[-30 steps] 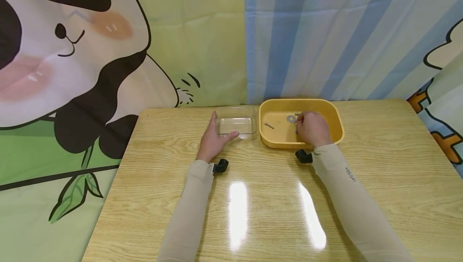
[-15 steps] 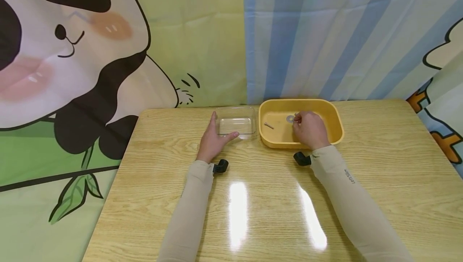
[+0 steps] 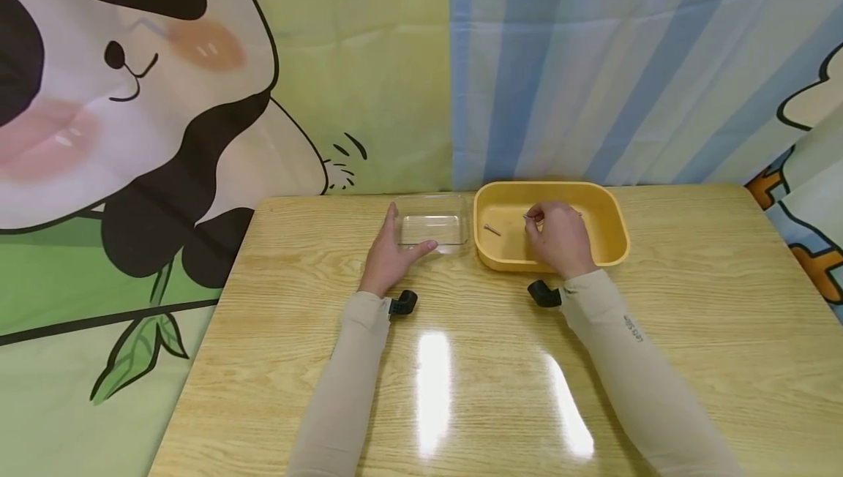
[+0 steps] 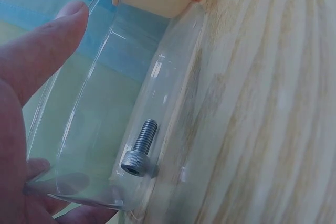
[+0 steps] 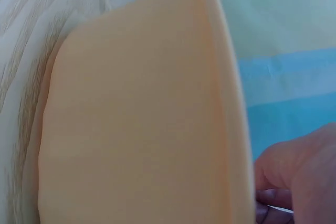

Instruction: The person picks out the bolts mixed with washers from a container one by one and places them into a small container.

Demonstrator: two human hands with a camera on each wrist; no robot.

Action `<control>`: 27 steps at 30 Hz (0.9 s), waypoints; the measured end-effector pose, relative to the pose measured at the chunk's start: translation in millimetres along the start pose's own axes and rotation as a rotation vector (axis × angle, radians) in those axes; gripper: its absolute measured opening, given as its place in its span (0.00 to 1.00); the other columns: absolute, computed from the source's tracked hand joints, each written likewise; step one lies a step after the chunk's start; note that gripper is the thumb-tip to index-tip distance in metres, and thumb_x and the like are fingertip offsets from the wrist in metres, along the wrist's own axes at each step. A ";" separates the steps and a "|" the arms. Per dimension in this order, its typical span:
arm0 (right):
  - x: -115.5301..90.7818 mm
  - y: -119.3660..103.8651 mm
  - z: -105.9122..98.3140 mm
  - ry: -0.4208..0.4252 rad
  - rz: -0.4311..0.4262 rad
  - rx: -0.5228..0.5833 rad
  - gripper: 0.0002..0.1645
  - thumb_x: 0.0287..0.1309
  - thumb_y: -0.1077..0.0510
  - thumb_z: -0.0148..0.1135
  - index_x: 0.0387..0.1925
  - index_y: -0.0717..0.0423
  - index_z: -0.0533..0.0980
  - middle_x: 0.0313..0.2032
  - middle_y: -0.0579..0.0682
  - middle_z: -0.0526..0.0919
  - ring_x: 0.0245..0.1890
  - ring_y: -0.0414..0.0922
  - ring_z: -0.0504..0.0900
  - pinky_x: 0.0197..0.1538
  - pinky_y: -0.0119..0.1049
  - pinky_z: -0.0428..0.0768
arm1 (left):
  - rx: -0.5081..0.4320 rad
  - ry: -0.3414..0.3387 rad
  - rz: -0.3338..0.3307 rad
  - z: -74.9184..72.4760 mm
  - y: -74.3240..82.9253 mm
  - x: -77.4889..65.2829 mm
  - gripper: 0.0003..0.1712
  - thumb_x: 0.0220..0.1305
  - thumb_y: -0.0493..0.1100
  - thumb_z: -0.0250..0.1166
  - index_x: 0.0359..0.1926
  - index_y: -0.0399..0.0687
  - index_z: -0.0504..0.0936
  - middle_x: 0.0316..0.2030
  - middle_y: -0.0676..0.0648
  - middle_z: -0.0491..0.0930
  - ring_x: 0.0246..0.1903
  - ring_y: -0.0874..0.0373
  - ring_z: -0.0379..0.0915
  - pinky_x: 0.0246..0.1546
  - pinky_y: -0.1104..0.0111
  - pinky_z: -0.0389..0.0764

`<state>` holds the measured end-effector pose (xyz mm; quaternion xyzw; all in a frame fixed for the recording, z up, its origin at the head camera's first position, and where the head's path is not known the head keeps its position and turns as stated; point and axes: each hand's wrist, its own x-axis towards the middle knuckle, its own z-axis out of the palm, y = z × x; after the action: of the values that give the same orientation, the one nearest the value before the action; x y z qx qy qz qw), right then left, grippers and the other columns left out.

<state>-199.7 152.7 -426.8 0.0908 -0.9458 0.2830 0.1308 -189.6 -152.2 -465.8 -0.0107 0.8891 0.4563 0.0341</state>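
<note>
Right hand (image 3: 558,237): shifted left inside the yellow tray (image 3: 609,232), now pinching the washer (image 3: 529,216); pickup apparently under way. Left hand (image 3: 390,257): steadies the clear box (image 3: 431,208) left of tray, bolt (image 4: 139,147) inside.

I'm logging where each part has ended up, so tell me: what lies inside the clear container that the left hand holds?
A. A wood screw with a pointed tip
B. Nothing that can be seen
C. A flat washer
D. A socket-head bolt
D: the left wrist view shows a short socket-head bolt lying on the floor of the clear container, which the left hand holds by its side.
</note>
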 end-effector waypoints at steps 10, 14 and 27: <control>-2.1 -9.7 0.1 0.060 -0.031 0.029 0.09 0.65 0.64 0.60 0.37 0.66 0.83 0.34 0.62 0.84 0.32 0.56 0.80 0.35 0.51 0.79 | 0.005 -0.002 -0.002 0.0 1.1 0.2 0.70 0.52 0.72 0.71 0.81 0.61 0.35 0.79 0.47 0.49 0.74 0.41 0.51 0.70 0.44 0.59; -4.0 -12.6 2.0 0.062 -0.024 0.037 0.08 0.64 0.64 0.61 0.37 0.66 0.83 0.34 0.61 0.84 0.32 0.56 0.80 0.35 0.50 0.78 | 0.006 -0.004 0.001 0.0 0.9 0.4 0.70 0.53 0.70 0.72 0.81 0.61 0.35 0.79 0.47 0.48 0.74 0.41 0.51 0.70 0.44 0.59; -6.5 -28.4 4.6 0.060 -0.038 0.053 0.09 0.65 0.63 0.62 0.38 0.66 0.84 0.35 0.61 0.84 0.32 0.55 0.79 0.36 0.49 0.77 | 0.012 0.001 0.003 -0.3 0.6 0.4 0.70 0.52 0.71 0.71 0.82 0.59 0.35 0.79 0.46 0.49 0.74 0.41 0.51 0.70 0.43 0.59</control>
<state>-187.5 127.4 -417.9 0.1037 -0.9317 0.3081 0.1618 -190.1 -152.1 -465.1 -0.0094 0.8919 0.4509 0.0333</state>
